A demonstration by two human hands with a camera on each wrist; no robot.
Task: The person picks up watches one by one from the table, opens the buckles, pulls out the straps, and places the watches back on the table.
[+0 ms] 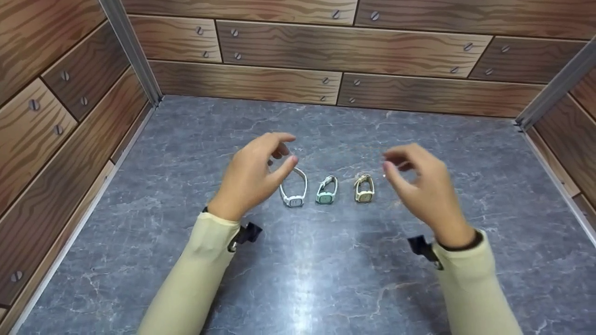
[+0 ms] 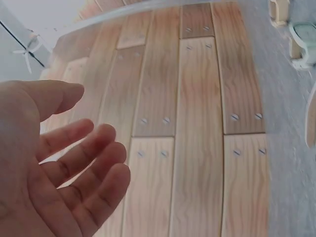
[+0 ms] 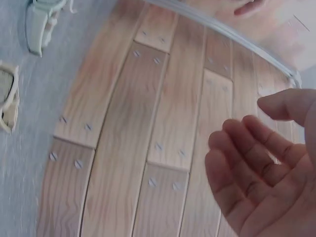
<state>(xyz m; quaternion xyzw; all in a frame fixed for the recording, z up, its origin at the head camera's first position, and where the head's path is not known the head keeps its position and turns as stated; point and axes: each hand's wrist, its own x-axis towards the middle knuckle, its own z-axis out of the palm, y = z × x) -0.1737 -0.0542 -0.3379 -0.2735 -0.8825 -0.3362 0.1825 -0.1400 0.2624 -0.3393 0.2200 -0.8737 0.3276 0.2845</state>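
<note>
Three wristwatches lie in a row on the grey marbled table. On the left is a white watch [image 1: 295, 201], its strap looped up behind the face; my left hand [image 1: 253, 174] hovers beside it and overlaps part of the strap. A mint green watch [image 1: 326, 197] sits in the middle, its strap closed in a loop. The pale yellow watch [image 1: 364, 196] is on the right, nearest to my right hand [image 1: 421, 186], which is raised to its right. Both hands hold nothing, their fingers loosely bent and thumbs apart, as the wrist views show.
Wood-plank printed panels, including the back wall [image 1: 279, 44] and left wall [image 1: 60, 107], enclose the table [image 1: 298, 260] on three sides. Grey metal posts [image 1: 135, 51] stand in the back corners. A black wrist mount [image 1: 247, 234] is strapped at each cuff.
</note>
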